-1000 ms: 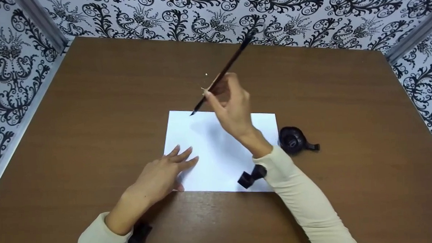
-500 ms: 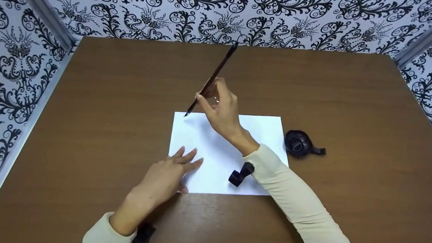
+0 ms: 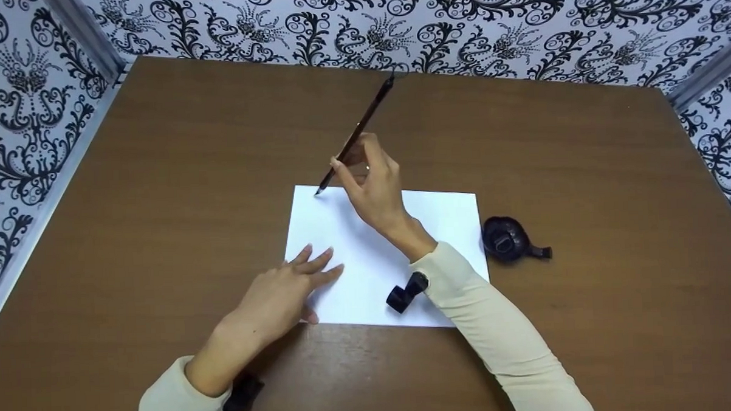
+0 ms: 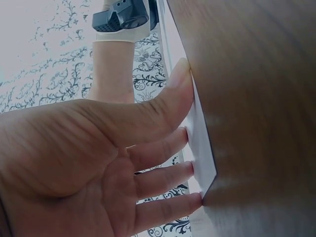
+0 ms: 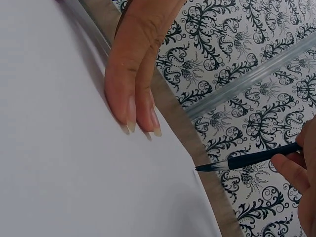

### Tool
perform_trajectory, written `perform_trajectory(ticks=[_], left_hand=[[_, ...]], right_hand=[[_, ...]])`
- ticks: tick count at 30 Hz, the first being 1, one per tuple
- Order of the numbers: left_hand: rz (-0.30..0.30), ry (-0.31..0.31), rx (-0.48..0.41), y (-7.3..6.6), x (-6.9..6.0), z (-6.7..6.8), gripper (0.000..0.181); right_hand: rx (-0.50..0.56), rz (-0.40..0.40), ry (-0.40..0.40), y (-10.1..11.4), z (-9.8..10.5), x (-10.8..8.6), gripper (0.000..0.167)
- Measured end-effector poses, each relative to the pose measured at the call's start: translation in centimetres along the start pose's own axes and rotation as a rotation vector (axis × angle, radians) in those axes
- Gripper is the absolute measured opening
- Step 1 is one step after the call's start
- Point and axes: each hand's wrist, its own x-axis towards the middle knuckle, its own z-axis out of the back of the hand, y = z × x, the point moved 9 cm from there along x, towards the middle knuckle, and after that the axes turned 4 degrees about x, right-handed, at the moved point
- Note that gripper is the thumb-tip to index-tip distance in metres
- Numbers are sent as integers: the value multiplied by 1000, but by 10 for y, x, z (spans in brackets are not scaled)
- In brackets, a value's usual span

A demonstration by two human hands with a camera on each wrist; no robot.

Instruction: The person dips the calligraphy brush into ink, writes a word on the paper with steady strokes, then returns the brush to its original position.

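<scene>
Resting the left hand [image 3: 277, 300] on the paper [image 3: 356, 291], lower left of centre, with fingers straight and spread. Off to the right, just beside the paper, a black dish [image 3: 505, 239]. Above centre, pinching the brush [image 3: 363, 121] in the right hand [image 3: 374, 187], tip at the paper's upper left corner, handle slanting toward the patterned wall [image 3: 377, 22] up top.

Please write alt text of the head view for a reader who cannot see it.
A person's right hand holds a dark paintbrush, tip near the far left corner of a white paper sheet; the left hand rests on its near left side. A black handled dish sits right of the sheet.
</scene>
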Motion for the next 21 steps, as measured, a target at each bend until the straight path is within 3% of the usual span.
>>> perform_trajectory(ticks=[6, 21], left_hand=[[-18, -19, 18, 0, -1, 1, 74], [10, 20, 23, 2, 1, -4, 74]], right_hand=[[15, 14, 7, 0, -3, -2, 23], [37, 28, 45, 5, -10, -5, 21]])
